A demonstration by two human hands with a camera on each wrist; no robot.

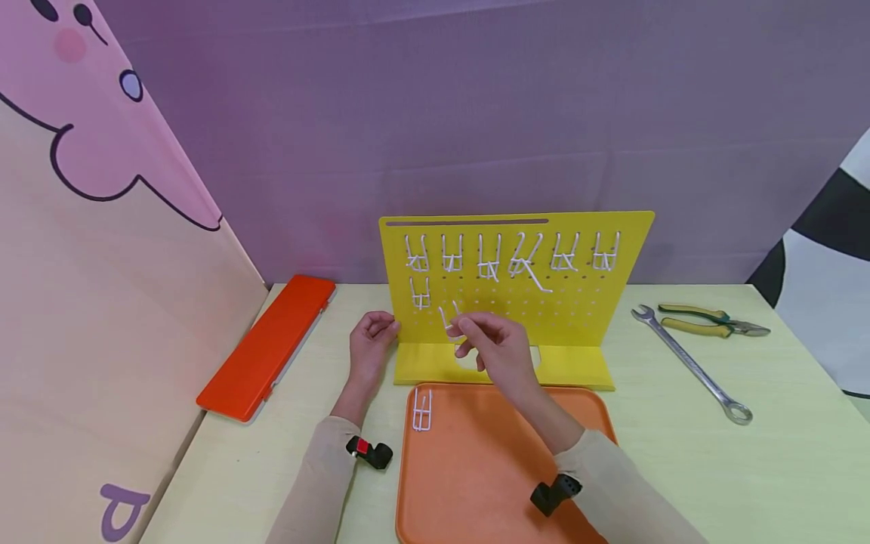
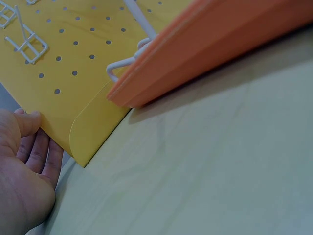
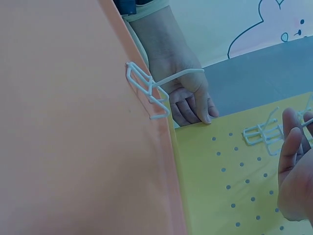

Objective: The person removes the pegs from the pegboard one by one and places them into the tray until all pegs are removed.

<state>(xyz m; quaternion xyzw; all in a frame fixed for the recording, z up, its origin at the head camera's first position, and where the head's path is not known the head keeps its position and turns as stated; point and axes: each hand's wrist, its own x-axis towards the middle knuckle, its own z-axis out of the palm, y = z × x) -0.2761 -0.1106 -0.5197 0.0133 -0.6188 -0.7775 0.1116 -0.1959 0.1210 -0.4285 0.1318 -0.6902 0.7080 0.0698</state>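
A yellow pegboard (image 1: 571,317) stands upright on its folded base. My left hand (image 1: 370,344) pinches its left edge; in the left wrist view the thumb (image 2: 30,122) lies at the front while the other fingers reach behind. White wire hooks hang in a row along the board's top, among them a long-armed one (image 1: 526,261), and a single hook (image 1: 421,295) hangs below at the left. Before the lower left holes, my right hand (image 1: 499,351) pinches another white wire hook (image 1: 445,319) between thumb and fingers, its prongs pointing up toward the board.
An orange tray (image 1: 469,468) sits in front of the board, with one white hook (image 1: 422,412) at its upper left corner. To the left lies a red case (image 1: 272,344). A wrench (image 1: 693,366) and yellow-handled pliers (image 1: 714,321) lie at the right.
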